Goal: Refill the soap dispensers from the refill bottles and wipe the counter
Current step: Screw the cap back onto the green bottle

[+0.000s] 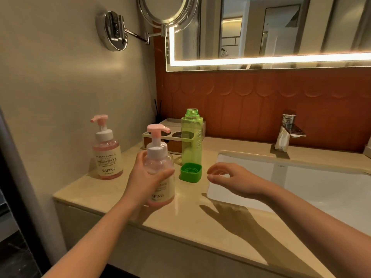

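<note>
My left grip [144, 177] wraps the nearly empty clear-pink plastic pump dispenser [158, 157], labelled "YAPING", near the beige stone counter's [180, 219] front edge. My right grip [232, 177] hovers loosely spread, holding nothing, beside the square green cap [190, 171]. The uncapped translucent green bottle [191, 137] reads perhaps "MY BO". Far left, a fuller pink dispenser [107, 155] reads "SMOOTH CLOUDS".
</note>
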Motion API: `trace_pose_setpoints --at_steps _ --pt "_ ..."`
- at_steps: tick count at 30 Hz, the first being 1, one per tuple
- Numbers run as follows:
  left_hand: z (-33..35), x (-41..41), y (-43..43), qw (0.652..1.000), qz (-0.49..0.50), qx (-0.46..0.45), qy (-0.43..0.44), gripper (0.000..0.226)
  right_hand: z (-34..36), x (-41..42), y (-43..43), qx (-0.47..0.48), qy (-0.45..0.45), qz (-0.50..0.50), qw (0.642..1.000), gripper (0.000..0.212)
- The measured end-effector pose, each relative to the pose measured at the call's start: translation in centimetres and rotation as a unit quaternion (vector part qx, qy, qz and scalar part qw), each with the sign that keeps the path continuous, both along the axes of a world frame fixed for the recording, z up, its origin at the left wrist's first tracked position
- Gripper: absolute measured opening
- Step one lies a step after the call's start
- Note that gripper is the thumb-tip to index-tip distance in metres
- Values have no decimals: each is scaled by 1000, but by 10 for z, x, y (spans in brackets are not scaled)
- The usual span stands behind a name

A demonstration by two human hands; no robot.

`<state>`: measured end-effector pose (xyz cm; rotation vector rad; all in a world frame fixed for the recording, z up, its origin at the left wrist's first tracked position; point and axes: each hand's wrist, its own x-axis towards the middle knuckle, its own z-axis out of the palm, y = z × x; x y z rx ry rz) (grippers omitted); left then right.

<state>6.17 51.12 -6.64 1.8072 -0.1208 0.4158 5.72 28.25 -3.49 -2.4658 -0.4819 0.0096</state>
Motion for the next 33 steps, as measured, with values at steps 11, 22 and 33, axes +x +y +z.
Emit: trace_pose_setpoints --at_steps 11,22,33 --pt "-2 84 39 994 105 14 10 83 -24 52 23 -91 -34 -89 991 65" --pt "3 131 45 991 128 28 31 75 -45 94 48 -81 -29 -102 991 86" --pt "9 115 11 976 217 13 -20 101 -41 83 46 22 -39 -81 996 66"
